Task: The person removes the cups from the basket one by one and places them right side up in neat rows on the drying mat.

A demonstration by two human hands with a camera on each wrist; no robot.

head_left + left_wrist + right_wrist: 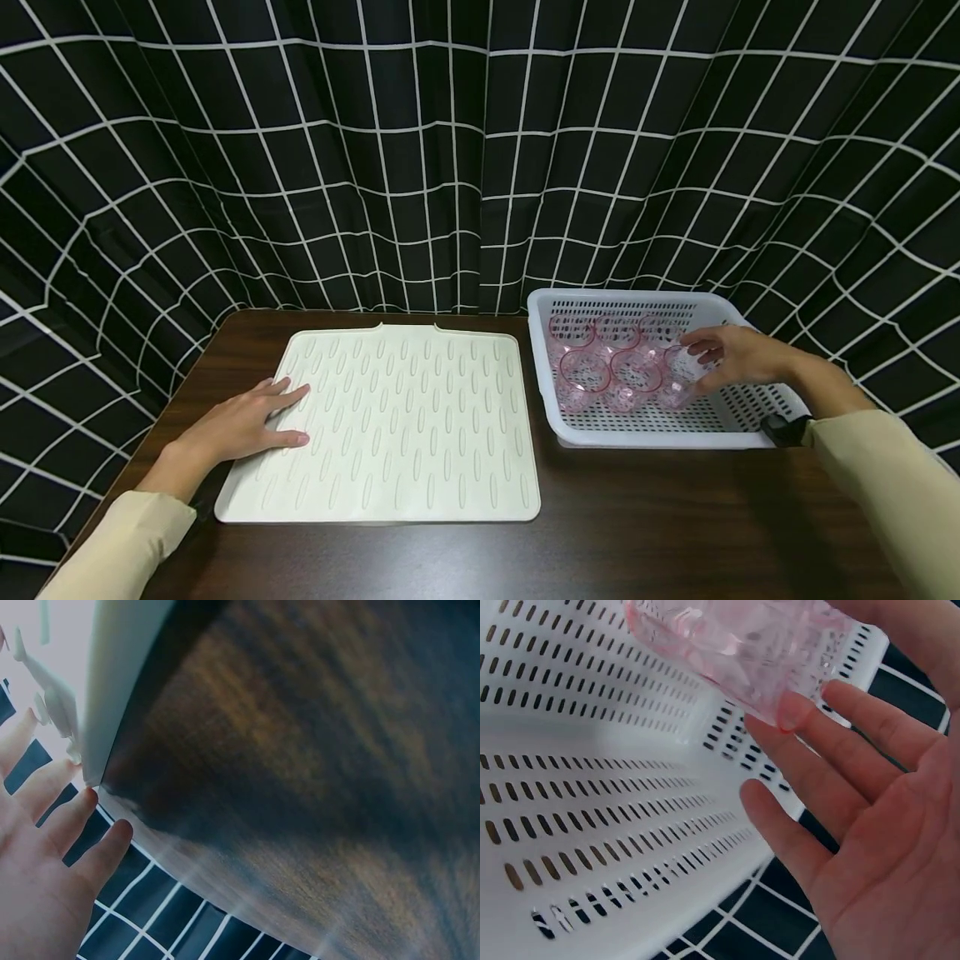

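Several clear pink cups (pixel 585 371) stand close together in a white slotted plastic basket (pixel 667 437). At the right end of the front row, my right hand (pixel 738 362) reaches over a pink cup (pixel 678 379), thumb on the near side and fingers on the far side. In the right wrist view, the fingers are loosely extended by the rim of a pink cup (pixel 727 652); one fingertip overlaps the rim. My left hand (pixel 240 421) rests with spread fingers on the left edge of a cream ribbed drying mat (pixel 397 425).
A dark brown wooden table (pixel 600 525) lies under the mat and the basket. The mat is left of the basket, with a narrow strip of table between them. A black curtain with a white grid (pixel 480 167) hangs behind and at both sides.
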